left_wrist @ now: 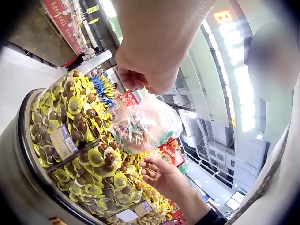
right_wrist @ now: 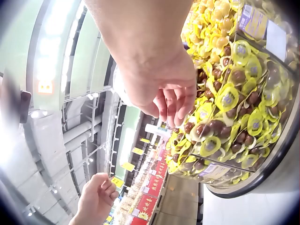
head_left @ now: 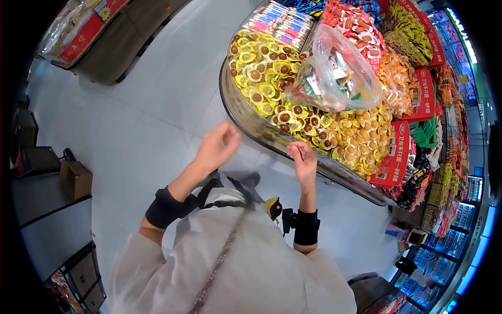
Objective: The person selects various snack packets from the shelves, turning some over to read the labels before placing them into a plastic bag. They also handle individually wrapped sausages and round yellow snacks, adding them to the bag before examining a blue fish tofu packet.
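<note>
My left hand hangs in the air before the rounded front of the candy bin, fingers loosely curled, holding nothing. My right hand is raised close by the bin's front rim, also loosely curled around nothing. A clear plastic bag with several small packets inside sits on top of the sweets, beyond both hands. Under and around it lie brown round sweets in yellow wrappers. Closer to the right hand are golden-brown wrapped sweets. In the left wrist view the left hand overlaps the top of the bag.
The bin has a dark curved rim and clear walls. Sticks in white, pink and blue wrapping and red packets fill other compartments. Red sign boards stand along the right. A brown box is at the left on the floor side.
</note>
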Tool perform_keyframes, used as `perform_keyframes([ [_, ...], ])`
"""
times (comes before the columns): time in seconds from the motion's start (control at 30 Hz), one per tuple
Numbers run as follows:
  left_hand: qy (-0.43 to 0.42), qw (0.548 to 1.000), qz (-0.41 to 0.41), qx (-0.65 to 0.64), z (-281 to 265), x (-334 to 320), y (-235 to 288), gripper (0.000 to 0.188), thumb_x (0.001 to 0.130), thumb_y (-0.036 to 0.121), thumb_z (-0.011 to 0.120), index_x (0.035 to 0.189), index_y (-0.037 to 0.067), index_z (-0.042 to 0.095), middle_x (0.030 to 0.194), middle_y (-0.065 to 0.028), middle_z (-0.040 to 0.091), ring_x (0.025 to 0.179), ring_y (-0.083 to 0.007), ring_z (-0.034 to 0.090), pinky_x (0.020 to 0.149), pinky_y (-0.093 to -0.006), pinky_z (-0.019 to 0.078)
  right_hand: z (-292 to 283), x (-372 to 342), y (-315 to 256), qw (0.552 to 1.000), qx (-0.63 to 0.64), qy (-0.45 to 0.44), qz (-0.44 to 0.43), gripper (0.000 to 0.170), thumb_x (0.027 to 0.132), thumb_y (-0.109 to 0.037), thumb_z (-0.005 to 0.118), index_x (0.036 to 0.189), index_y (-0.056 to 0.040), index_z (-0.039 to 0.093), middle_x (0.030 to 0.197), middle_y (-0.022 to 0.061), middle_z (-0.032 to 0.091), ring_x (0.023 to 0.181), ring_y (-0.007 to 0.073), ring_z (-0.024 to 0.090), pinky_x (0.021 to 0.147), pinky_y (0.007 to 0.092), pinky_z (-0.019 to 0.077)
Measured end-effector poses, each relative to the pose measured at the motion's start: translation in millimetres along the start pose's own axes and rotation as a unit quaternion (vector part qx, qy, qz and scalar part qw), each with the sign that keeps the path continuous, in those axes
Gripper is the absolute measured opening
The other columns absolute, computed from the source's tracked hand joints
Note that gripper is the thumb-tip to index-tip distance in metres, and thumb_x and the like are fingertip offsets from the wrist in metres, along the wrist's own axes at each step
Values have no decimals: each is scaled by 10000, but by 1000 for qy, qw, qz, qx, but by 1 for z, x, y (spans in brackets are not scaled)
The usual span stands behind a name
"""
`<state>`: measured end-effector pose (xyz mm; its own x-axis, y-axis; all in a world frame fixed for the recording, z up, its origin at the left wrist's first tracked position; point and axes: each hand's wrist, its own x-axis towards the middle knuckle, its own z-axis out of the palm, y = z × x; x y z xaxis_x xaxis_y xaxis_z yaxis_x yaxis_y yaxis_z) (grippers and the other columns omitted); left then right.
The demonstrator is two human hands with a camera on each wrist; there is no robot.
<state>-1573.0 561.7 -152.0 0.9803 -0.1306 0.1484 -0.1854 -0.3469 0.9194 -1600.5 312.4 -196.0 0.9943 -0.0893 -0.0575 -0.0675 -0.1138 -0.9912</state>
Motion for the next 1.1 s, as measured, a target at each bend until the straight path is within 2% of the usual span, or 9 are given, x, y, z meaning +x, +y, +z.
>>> perform_keyframes([
  [0.17,-7,1000,6,-15,-48,12,-31,100,745,77,562,766,35,474,594,-46,455,547,-124,444,524,-249,385,50,15,-22,999,-2,30,-12,100,828,-73,510,894,-4,540,800,36,588,696,89,545,652,214,437],
  [0.23,-10,1000,14,-15,-65,16,-39,93,741,53,563,750,26,475,592,-32,453,539,-106,429,519,-234,375,64,22,-22,998,-48,33,-5,112,846,-80,496,913,-2,540,827,51,599,682,70,519,637,192,419],
  [0.3,-4,1000,28,-10,-80,20,-44,93,734,11,566,714,10,474,593,-11,457,528,-81,413,514,-212,360,77,26,-24,998,-42,41,9,116,824,-94,523,895,-5,544,817,41,601,687,85,542,653,207,423],
  [0.4,8,999,37,-9,-100,24,-53,88,742,29,566,727,14,480,572,-18,440,517,-89,406,499,-215,361,98,33,-37,999,-5,37,8,121,827,-105,527,891,-4,549,817,38,599,692,86,538,664,206,422],
  [0.73,18,999,33,-13,-127,58,-65,86,750,40,578,735,19,496,567,-14,437,512,-91,411,486,-212,365,135,85,-46,999,-26,26,0,125,814,-115,543,886,-14,555,794,38,597,696,87,532,637,206,425],
  [0.83,9,999,44,2,-128,83,-69,87,750,40,582,737,16,499,573,-16,445,512,-92,422,487,-212,372,135,104,-52,998,-56,32,-1,127,805,-118,548,872,-11,558,791,45,596,695,92,535,629,221,431],
  [0.87,4,999,53,1,-130,94,-69,86,750,40,581,737,15,500,576,-17,448,514,-93,426,487,-212,374,133,108,-60,993,-115,32,-24,133,802,-120,547,872,-7,560,779,52,589,695,101,539,635,233,434],
  [0.97,-13,997,76,7,-136,131,-68,85,751,40,580,739,12,501,589,-23,459,520,-94,438,492,-212,381,132,124,-90,987,-153,48,-20,135,804,-116,543,881,-6,563,766,61,584,701,108,542,653,239,435],
  [1.1,-42,995,83,24,-137,188,-70,86,756,43,576,738,7,500,615,-30,477,534,-98,454,507,-215,394,130,162,-93,987,-128,68,-75,152,801,-96,542,930,-16,552,822,63,559,688,120,536,546,217,444],
])
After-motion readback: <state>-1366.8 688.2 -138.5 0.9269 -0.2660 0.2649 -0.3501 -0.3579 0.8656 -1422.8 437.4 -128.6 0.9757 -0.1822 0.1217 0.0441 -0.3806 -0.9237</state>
